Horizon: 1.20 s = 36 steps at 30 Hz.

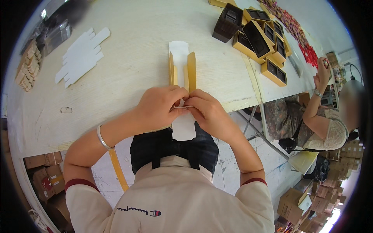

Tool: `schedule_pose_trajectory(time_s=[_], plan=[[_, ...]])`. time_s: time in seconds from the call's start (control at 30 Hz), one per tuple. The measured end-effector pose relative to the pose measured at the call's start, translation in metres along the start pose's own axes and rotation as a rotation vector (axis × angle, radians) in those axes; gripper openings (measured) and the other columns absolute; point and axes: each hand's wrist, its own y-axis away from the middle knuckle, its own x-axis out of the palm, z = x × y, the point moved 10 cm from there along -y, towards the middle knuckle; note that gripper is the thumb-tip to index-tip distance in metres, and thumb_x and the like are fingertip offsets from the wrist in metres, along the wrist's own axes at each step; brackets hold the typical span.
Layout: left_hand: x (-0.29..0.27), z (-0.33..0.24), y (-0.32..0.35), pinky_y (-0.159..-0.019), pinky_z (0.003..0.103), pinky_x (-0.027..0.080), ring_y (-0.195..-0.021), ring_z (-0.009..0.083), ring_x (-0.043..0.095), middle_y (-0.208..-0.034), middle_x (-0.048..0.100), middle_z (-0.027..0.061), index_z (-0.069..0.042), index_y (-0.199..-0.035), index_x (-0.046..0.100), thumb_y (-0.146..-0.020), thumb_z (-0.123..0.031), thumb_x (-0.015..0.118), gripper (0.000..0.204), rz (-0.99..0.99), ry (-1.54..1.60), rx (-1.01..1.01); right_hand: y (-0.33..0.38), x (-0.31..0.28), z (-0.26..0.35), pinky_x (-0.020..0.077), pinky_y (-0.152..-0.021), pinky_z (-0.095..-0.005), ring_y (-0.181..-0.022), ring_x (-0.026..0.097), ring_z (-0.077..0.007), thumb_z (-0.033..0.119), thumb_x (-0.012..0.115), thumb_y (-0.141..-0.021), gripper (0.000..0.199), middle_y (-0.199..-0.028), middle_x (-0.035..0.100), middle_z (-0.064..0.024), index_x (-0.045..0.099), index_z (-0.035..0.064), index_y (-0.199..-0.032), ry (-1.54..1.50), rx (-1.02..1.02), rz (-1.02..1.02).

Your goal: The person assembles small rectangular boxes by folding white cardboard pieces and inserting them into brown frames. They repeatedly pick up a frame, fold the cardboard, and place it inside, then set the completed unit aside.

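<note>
A partly folded cardboard box, yellow outside and white inside, lies at the table's front edge with its long side walls standing up. Its far white flap lies flat, while the near white flap hangs over the edge above my lap. My left hand and my right hand meet at the near end, fingers pinched on the card's folded edges there. A silver bangle circles my left wrist. The fingertips partly cover the fold between them.
Flat white card blanks lie at the left, near stacked small wooden-coloured pieces. Yellow boxes with black inserts and a stack of black trays stand at the far right. Beyond the table's right end sits another person, holding something small near red items.
</note>
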Motion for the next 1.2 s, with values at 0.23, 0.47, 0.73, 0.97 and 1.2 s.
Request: schedule_pose_trajectory(time_s=[0.23,0.47,0.73,0.97,1.2], plan=[[-0.001,-0.001,0.001,-0.05,0.031,0.042,-0.053,0.0208,0.054,-0.071,0.055,0.0075,-0.003,-0.075,0.063,-0.076,-0.008,0.074,0.012,-0.032,-0.078,0.048,0.009,-0.002,-0.003,0.0488,-0.077,-0.0376,-0.096,0.057,-0.0344,-0.011,0.061,-0.068,0.053,-0.128,0.044,-0.0209,0.048,0.003,-0.116,-0.049,0.07,0.029],[-0.004,0.001,0.002,-0.051,0.03,0.041,-0.054,0.0196,0.053,-0.07,0.054,0.008,0.0,-0.073,0.062,-0.076,-0.007,0.073,0.013,-0.009,0.001,0.018,0.036,0.006,0.031,0.0438,-0.092,-0.0417,-0.113,0.052,-0.0333,-0.001,0.071,-0.06,0.06,-0.143,0.038,-0.0183,0.055,0.0019,-0.118,0.436,-0.206,0.117],[0.015,0.023,0.008,-0.06,0.026,0.047,-0.069,0.013,0.056,-0.084,0.061,0.0073,-0.001,-0.099,0.059,-0.088,-0.013,0.065,0.017,0.251,0.61,-0.309,0.021,-0.014,-0.025,0.044,-0.062,-0.0327,-0.068,0.052,-0.0248,-0.006,0.07,-0.075,0.032,-0.077,0.057,-0.0073,0.057,0.004,-0.102,-0.346,0.103,-0.356],[0.0,0.011,0.007,-0.063,0.028,0.048,-0.071,0.0161,0.056,-0.105,0.052,0.0103,-0.004,-0.119,0.039,-0.091,-0.008,0.058,0.034,0.024,0.346,-0.138,0.016,-0.014,0.006,0.0428,-0.062,-0.0289,-0.069,0.051,-0.0211,-0.005,0.069,-0.075,0.03,-0.098,0.055,-0.0129,0.058,0.0037,-0.102,0.156,-0.029,-0.318],[0.0,-0.013,0.018,-0.062,0.037,0.048,-0.072,0.0294,0.06,-0.09,0.055,0.0125,-0.001,-0.093,0.057,-0.086,-0.011,0.066,0.015,-0.094,-0.018,0.094,0.013,0.004,0.026,0.0415,-0.065,-0.0345,-0.076,0.053,-0.0248,0.007,0.065,-0.071,0.02,-0.089,0.052,-0.0087,0.062,0.0025,-0.09,0.647,-0.222,-0.129]])
